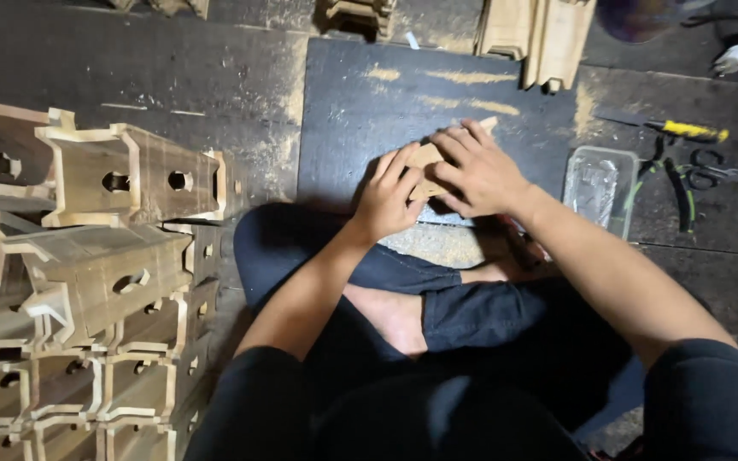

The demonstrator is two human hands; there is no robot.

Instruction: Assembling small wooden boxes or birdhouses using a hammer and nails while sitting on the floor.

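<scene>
I sit cross-legged on a dark wooden floor. Both hands press on a small flat wooden piece (426, 159) that lies on a dark board (360, 119) in front of my knees. My left hand (389, 198) grips the piece's near left edge with curled fingers. My right hand (477, 171) covers its right side, fingers spread over the top. Most of the piece is hidden under the hands; a pale tip (489, 125) sticks out beyond my right fingers.
Stacks of wooden box frames (87, 282) with round holes fill the left. A clear plastic tub (600, 183) stands right of the board, then pliers (683, 183), scissors (715, 171) and a yellow-handled tool (685, 130). More wooden parts (540, 34) lie at the far edge.
</scene>
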